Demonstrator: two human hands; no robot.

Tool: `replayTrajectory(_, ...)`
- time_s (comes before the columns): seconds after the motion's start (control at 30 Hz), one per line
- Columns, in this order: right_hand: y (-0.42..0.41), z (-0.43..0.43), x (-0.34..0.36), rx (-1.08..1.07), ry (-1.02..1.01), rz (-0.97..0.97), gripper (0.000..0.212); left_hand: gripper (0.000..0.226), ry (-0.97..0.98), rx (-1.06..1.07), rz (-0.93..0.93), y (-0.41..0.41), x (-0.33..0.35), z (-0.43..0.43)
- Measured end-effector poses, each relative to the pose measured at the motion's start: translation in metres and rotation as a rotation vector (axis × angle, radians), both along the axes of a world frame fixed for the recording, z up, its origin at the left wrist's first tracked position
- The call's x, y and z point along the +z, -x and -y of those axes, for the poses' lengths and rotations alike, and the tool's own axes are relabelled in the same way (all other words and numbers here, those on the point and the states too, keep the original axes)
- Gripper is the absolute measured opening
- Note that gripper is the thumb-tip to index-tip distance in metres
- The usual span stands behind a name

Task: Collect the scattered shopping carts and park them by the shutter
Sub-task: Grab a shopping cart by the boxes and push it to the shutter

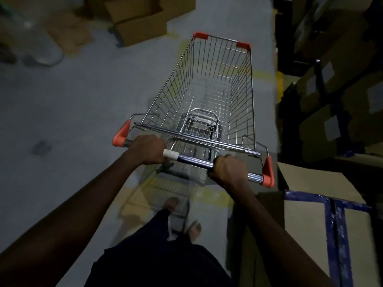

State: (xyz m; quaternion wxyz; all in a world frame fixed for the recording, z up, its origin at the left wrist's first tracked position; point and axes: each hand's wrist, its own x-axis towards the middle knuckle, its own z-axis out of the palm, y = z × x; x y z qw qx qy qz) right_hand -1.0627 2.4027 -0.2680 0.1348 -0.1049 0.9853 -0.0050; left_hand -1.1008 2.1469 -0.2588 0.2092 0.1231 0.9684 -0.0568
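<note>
Cart [242, 96] is in the aisle, basket empty and nose pointing away, tight along the rack [335, 206] on the right. Left hand [148, 150] and right hand [227, 168] are both wrapped round the handle [194, 160], set well apart, so steering grip is good. Judging by that, the step is wheeling this one to the shutter, which isn't in view. The cart's rear right corner sits just beside a box [319, 183] on the rack, so I'd bias left a touch to avoid snagging it. There's open floor [72, 112] on that side. Loose boxes [141, 23] lie ahead-left, so don't overcorrect. Use small differential pushes on the handle, not yanks, because the casters will wander. Feet are bare and close behind the lower frame, so mind the stride. I can't tell whether any other carts are nearby.
</note>
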Motion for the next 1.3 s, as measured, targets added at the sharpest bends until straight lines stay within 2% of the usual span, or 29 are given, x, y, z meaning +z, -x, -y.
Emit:
replayTrajectory(0.1, 0.006, 0.031, 0.0, 0.094, 0.013, -0.026, 0.017, 0.04, -0.004, 0.117, 0.014, -0.015, 0.004, 0.031)
replayTrajectory(0.47, 0.026, 0.159, 0.009, 0.42, -0.041, -0.03, 0.026, 0.028, -0.061, 0.442, -0.029, -0.083, 0.006, 0.149)
replayTrajectory(0.8, 0.027, 0.335, -0.004, 0.663, -0.037, -0.097, 0.029, 0.034, -0.101, 0.642, -0.117, -0.137, 0.002, 0.308)
replayTrajectory(0.97, 0.026, 0.423, -0.018, 0.807, 0.016, -0.229, 0.029, 0.039, -0.095, 0.725, -0.156, -0.163, -0.002, 0.389)
replayTrajectory(1.1, 0.028, 0.489, -0.025, 0.883, -0.027, -0.322, 0.031, 0.036, -0.098, 0.799, -0.178, -0.181, -0.003, 0.443)
replayTrajectory(1.3, 0.04, 0.587, -0.026, 1.01, 0.003, -0.352, 0.032, 0.032, -0.094, 0.921, -0.219, -0.202, -0.005, 0.509)
